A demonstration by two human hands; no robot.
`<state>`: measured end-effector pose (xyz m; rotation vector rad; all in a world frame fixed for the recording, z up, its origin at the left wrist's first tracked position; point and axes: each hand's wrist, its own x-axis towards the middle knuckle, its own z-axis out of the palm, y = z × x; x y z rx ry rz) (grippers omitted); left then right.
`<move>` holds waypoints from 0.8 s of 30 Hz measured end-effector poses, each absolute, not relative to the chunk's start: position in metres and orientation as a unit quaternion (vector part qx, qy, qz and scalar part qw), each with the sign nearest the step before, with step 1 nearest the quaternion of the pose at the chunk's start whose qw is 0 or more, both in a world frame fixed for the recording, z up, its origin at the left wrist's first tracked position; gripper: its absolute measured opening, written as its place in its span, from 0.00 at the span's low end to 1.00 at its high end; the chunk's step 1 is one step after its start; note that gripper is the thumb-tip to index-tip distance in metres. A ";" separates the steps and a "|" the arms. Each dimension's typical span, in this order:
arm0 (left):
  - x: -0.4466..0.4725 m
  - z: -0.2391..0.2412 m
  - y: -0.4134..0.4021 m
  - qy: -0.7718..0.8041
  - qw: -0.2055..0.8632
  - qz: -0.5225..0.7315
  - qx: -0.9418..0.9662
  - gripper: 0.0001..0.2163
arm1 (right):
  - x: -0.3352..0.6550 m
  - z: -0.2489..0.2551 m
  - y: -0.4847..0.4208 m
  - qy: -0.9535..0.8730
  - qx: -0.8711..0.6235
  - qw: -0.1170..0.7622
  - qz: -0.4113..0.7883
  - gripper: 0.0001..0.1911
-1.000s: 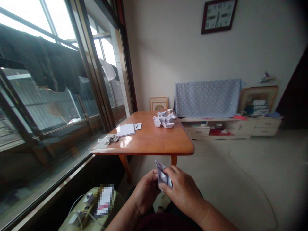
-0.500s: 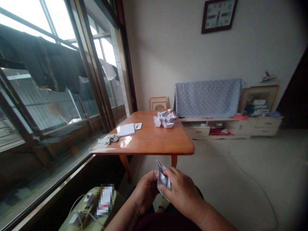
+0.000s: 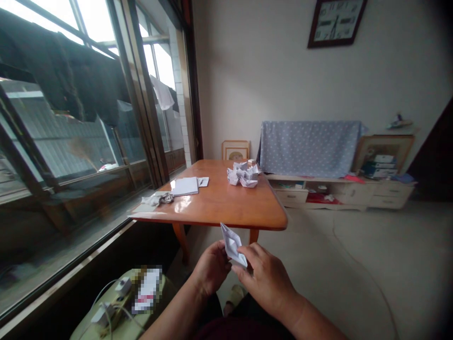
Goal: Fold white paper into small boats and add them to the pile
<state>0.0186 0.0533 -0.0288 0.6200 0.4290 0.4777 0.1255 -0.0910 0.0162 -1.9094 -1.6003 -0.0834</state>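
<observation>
A folded white paper boat (image 3: 232,246) is held up in front of my lap, just short of the table's near edge. My right hand (image 3: 267,274) pinches its lower right end between thumb and fingers. On the other side, my left hand (image 3: 212,269) grips the boat's left edge with curled fingers, partly hidden behind the paper. Several folded paper boats (image 3: 242,174) sit clustered on the wooden table (image 3: 226,208). To their left lies a stack of white paper (image 3: 185,186).
A crumpled grey cloth (image 3: 157,199) lies at the table's left corner. A green stool (image 3: 116,302) with chargers and cables stands at my lower left. Glass windows (image 3: 88,141) line the left. A low cabinet (image 3: 385,193) with a cloth-covered object (image 3: 311,148) stands along the wall.
The paper boat has risen slightly and moved left, tilting so its inside shows more. My right hand has shifted toward its lower right end. The view has tilted a little.
</observation>
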 end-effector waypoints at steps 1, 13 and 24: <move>0.021 -0.030 0.058 0.207 0.904 0.232 0.295 0.04 | 0.127 0.015 -0.088 -0.614 -0.725 0.311 -0.030 0.16; 0.044 -0.039 0.091 0.216 0.910 0.246 0.254 0.02 | 0.140 -0.002 -0.042 -0.638 -0.709 0.300 -0.041 0.14; 0.073 -0.036 0.133 0.219 0.897 0.287 0.254 0.03 | 0.189 -0.020 0.000 -0.622 -0.676 0.382 -0.102 0.12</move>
